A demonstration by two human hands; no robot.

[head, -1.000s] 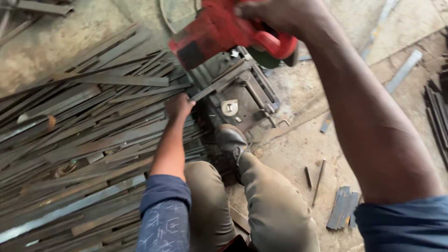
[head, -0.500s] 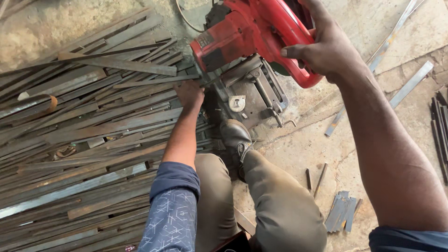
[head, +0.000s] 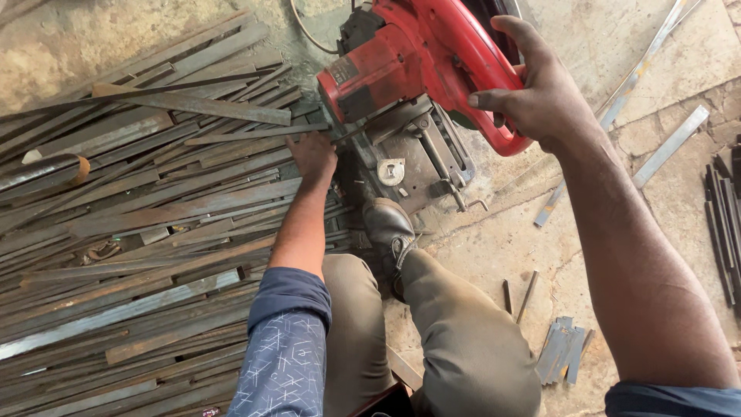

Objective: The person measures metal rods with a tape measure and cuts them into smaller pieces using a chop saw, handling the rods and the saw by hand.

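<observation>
Compared with a second ago, the red chop saw (head: 417, 62) sits lower and further right in view, and the right hand (head: 532, 93) has shifted from the top of the housing onto the loop handle, fingers (head: 494, 100) wrapped closed around it. Left hand (head: 312, 154) has barely moved: it lies flat on a metal strip (head: 231, 147) right where it feeds into the saw's vise (head: 421, 154). Can't tell if those fingers are curled round the strip or just pressing down on it.

My take on doing this bit well: keep the strip hard against the fence, with the left fingertips well back from the blade line, which is just beyond them under the red guard. The shoe (head: 390, 228) just behind the left wrist looks braced against the base, which should help stop it creeping.

Room-wise, left of the fingers is a big heap of flat bars (head: 131, 232) with sharp ends everywhere. Right of the handle there's bare concrete floor (head: 494, 247), a few loose strips and some short offcuts (head: 563, 351) near the knee.
</observation>
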